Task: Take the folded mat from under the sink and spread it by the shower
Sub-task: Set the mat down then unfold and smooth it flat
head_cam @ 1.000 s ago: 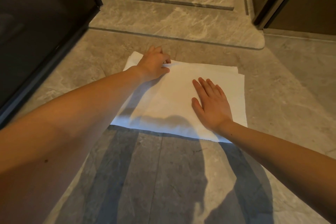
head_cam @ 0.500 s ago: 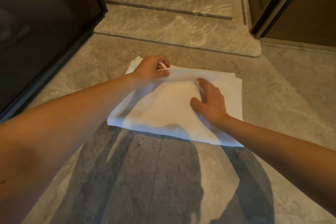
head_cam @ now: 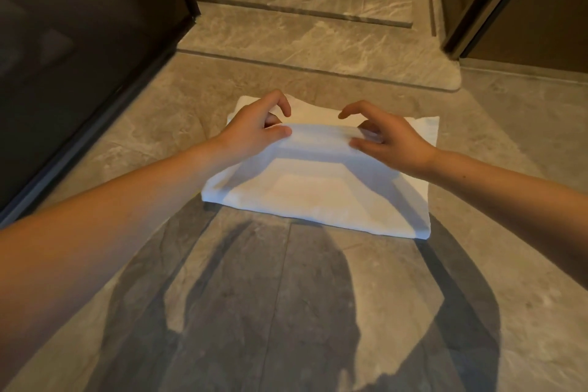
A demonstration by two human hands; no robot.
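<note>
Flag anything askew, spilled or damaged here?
Nothing spilled or damaged. The white mat lies folded on the tile floor; its top layer is raised where the left hand and right hand pinch it, mid-unfolding, not a fault.

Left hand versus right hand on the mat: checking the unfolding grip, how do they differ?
The left hand lays its thumb flat along the lifted fold of the mat; the right hand meets it with the thumb tip. Left index curls down; right index points free. Both pinch that layer.
</note>
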